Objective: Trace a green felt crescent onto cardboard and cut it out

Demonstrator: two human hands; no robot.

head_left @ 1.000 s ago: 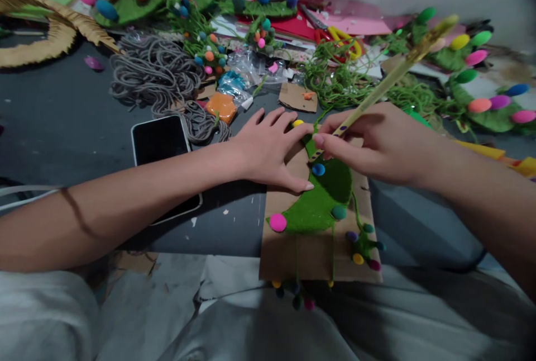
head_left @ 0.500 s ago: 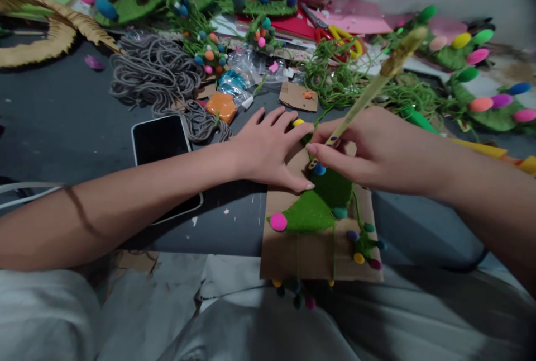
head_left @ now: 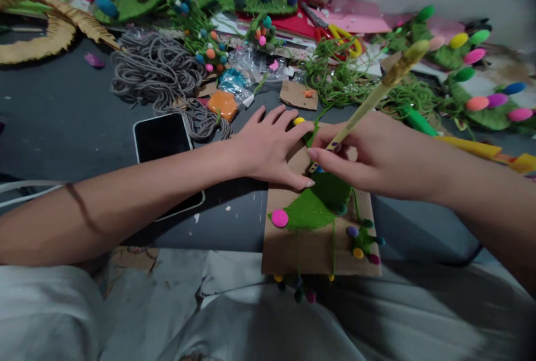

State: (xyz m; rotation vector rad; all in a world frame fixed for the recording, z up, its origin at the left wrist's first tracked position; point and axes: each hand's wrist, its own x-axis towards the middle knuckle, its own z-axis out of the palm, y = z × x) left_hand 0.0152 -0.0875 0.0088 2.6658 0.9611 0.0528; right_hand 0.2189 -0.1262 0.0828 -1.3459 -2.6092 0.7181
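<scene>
My left hand [head_left: 272, 146] lies flat with spread fingers on the upper left of a cardboard piece [head_left: 278, 252], its thumb at the edge of a green crescent-shaped ornament [head_left: 314, 210]. My right hand [head_left: 355, 146] grips a paintbrush [head_left: 368, 104], its bristle end up and away, its handle tip down at a blue ball [head_left: 319, 169] on the ornament. A pink ball [head_left: 280, 218] and a teal ball [head_left: 340, 209] sit on the lower points, and a yellow ball [head_left: 298, 120] shows by my left fingers. Green strings with small coloured balls hang below. My right fingers partly hide the ornament's top.
A phone [head_left: 163, 137] lies under my left forearm. Behind are grey cord [head_left: 154, 70], an orange piece [head_left: 223, 105], green yarn [head_left: 335, 76], yellow-handled scissors [head_left: 343, 37] and more ball-trimmed green ornaments [head_left: 134, 3]. A woven tan ring [head_left: 62, 31] lies far left.
The paintbrush has tilted slightly lower at its bristle end, and my right hand has shifted a little. Less of the blue ball shows. My left hand stays in place.
</scene>
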